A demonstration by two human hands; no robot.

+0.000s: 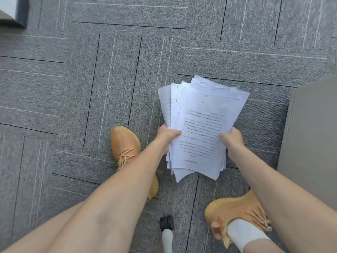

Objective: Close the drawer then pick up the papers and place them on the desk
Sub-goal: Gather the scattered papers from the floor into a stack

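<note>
Grey carpet floor below; both my left hand and right hand have fingers clamped on the papers. Pickup step; next, lift them onto the desk.

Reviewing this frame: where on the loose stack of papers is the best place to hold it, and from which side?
By the two long side edges, near the end closest to the body, as the left hand and right hand do now. The papers are fanned and uneven, so pinching from both sides probably keeps sheets from sliding out.
</note>
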